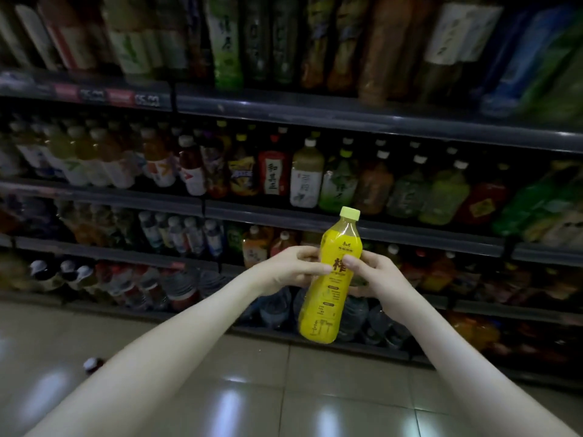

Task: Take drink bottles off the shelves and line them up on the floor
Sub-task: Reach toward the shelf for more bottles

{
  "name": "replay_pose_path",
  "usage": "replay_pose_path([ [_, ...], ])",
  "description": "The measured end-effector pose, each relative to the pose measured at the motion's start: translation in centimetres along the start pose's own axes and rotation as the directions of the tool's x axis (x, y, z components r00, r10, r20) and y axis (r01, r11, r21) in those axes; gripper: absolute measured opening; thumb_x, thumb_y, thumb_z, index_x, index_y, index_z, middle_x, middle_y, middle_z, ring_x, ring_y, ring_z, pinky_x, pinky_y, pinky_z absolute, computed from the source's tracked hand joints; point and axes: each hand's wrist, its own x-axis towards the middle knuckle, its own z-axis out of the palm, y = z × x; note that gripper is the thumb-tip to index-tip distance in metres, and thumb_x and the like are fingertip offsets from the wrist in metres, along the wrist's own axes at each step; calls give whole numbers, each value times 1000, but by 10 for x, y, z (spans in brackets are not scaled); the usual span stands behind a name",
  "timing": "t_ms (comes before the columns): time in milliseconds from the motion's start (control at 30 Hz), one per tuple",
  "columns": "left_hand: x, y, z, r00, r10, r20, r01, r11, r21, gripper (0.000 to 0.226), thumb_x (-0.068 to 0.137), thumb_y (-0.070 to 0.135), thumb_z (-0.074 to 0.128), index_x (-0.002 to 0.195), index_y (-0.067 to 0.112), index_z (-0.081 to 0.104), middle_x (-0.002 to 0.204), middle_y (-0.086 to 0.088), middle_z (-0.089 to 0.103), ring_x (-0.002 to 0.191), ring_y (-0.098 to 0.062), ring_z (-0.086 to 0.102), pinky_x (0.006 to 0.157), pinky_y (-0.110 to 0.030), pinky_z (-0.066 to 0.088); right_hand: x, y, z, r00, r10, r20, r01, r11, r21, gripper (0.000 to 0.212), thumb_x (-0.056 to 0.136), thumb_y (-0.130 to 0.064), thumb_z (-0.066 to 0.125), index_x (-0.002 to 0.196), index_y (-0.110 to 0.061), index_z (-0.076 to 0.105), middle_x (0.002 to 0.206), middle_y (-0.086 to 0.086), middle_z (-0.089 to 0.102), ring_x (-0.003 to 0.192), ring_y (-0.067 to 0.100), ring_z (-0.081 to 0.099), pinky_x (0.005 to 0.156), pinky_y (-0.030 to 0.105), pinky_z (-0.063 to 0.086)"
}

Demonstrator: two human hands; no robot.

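price tags: red+dk, upper L, blurred | light glare: btm ctr

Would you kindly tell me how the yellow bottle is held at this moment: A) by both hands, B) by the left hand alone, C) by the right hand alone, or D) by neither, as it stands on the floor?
A: the left hand and the right hand both grip the middle of the yellow bottle, which is up in the air in front of the shelves.
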Motion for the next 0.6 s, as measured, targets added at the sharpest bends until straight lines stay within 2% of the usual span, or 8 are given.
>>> replay_pose_path([
  [100, 11, 8, 23, 998, -28, 64, 24, 998, 65, 44, 79, 28, 74, 120, 25, 58, 121, -3, 66, 109, -17, 64, 90, -34, 52, -14, -2, -23, 998, -26, -49, 31, 993, 111, 29, 89, -31, 58, 110, -11, 64, 104, 16, 69, 91, 29, 66, 66, 30, 56],
  [167, 17, 13, 35, 1000, -20, 10, 19, 994, 108, 41, 74, 35, 76, 112, 29, 62, 115, 0, 69, 107, -16, 65, 96, -43, 50, -19, -2, -31, 997, -23, -67, 35, 983, 182, 25, 95, -26, 54, 112, -11, 62, 101, 12, 71, 86, 27, 68, 59, 28, 55],
  [267, 25, 26, 51, 984, 57, -170, -7, 959, 285, 33, 72, 41, 79, 100, 29, 66, 100, 6, 71, 94, -10, 68, 89, -39, 55, -21, -3, -34, 995, -5, -95, 24, 980, 199, 30, 93, -33, 57, 117, -16, 59, 110, 5, 71, 93, 23, 70, 61, 32, 57],
  [333, 29, 35, 61, 948, 156, -276, 0, 870, 492, 30, 72, 45, 76, 93, 27, 64, 92, 8, 69, 86, -6, 64, 80, -31, 55, -18, -5, -33, 991, 12, -131, 9, 987, 159, 42, 85, -40, 67, 119, -20, 55, 114, 1, 68, 98, 19, 69, 69, 38, 59],
  [400, 33, 43, 69, 917, 254, -307, 6, 762, 648, 38, 71, 49, 75, 91, 19, 62, 87, 6, 67, 81, -9, 61, 71, -29, 50, -15, -7, -33, 984, 27, -176, 1, 987, 159, 45, 81, -41, 72, 117, -20, 55, 110, -1, 69, 94, 17, 70, 67, 39, 59],
  [467, 40, 49, 71, 911, 291, -292, 4, 701, 713, 46, 70, 55, 73, 92, 17, 61, 86, 5, 67, 81, -11, 61, 70, -31, 49, -11, -9, -37, 980, 25, -197, 11, 984, 177, 44, 80, -40, 73, 115, -18, 59, 106, 0, 72, 91, 19, 71, 64, 37, 58],
  [533, 48, 56, 63, 936, 270, -225, -22, 684, 729, 48, 70, 61, 73, 96, 23, 60, 91, 9, 67, 86, -10, 61, 73, -30, 50, -8, -12, -45, 976, 16, -217, 25, 983, 184, 37, 83, -37, 71, 113, -15, 62, 104, 3, 73, 89, 23, 72, 62, 36, 58],
  [600, 54, 62, 50, 976, 186, -110, -78, 777, 625, 48, 74, 56, 72, 111, 29, 57, 102, 12, 65, 95, -8, 61, 79, -28, 52, -3, -15, -55, 976, -5, -218, 53, 976, 213, 32, 87, -30, 67, 113, -12, 62, 104, 7, 73, 90, 27, 71, 64, 39, 58],
])
